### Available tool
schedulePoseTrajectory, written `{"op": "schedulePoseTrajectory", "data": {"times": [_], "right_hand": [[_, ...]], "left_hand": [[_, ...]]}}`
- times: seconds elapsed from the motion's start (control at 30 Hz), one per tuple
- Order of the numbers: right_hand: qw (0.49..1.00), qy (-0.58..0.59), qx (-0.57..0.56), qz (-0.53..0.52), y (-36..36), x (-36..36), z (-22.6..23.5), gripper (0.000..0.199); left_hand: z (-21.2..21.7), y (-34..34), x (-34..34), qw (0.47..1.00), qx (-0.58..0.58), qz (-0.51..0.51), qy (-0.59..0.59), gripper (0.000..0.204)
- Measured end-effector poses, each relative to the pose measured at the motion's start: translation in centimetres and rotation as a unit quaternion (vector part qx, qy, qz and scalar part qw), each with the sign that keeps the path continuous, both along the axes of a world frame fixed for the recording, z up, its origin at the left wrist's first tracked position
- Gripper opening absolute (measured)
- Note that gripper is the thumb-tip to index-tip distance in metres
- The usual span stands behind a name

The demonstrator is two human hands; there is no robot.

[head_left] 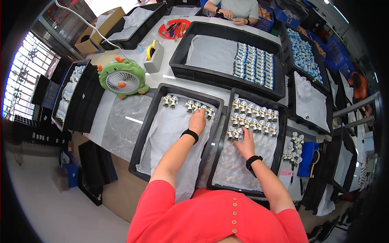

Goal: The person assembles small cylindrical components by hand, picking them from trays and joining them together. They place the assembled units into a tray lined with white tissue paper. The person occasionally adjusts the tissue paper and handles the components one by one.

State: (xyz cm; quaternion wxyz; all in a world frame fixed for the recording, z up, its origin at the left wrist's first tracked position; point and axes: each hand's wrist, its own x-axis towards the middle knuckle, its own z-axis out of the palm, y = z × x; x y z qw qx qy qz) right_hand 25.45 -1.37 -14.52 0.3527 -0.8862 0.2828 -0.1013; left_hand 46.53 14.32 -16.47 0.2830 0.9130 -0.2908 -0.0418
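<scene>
My left hand (197,121) reaches to the far end of the left black tray (139,150), fingers closed around a small white-and-gold figurine in the row there. More of these figurines (170,101) stand at that tray's far left corner, on white lining paper. Over the right black tray (281,148), my right hand (246,145) has its thumb and fingers apart, beside the nearest row of figurines (234,133). Several rows of the same figurines (254,114) fill the far half of that tray. What lies under my left fingertips is partly hidden.
A green fan (122,79) stands left of the trays, near a tape dispenser (154,56) and a red tool basket (174,29). Beyond is a large black tray (202,75) with blue-white pieces. Loose figurines (293,148) and a blue box (308,158) lie right. Another person (239,8) works opposite.
</scene>
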Motion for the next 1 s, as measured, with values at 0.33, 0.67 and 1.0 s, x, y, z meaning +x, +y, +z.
{"op": "schedulePoseTrajectory", "data": {"times": [0.33, 0.67, 1.0], "right_hand": [[1.0, 0.009, 0.0, -0.004, 0.3, 0.5, 0.7, 0.073], [0.999, 0.013, 0.03, -0.013, 0.3, 0.2, 0.8, 0.072], [1.0, 0.01, 0.021, -0.01, 0.4, 0.2, 0.8, 0.073]], "left_hand": [[-0.4, 0.0, -0.1, 0.998, -0.06, 0.003, -0.017, 0.021], [1.1, -2.2, -1.4, 0.992, 0.067, 0.067, 0.085, 0.021], [0.8, -1.5, -1.7, 0.99, -0.018, 0.092, 0.102, 0.026]]}}
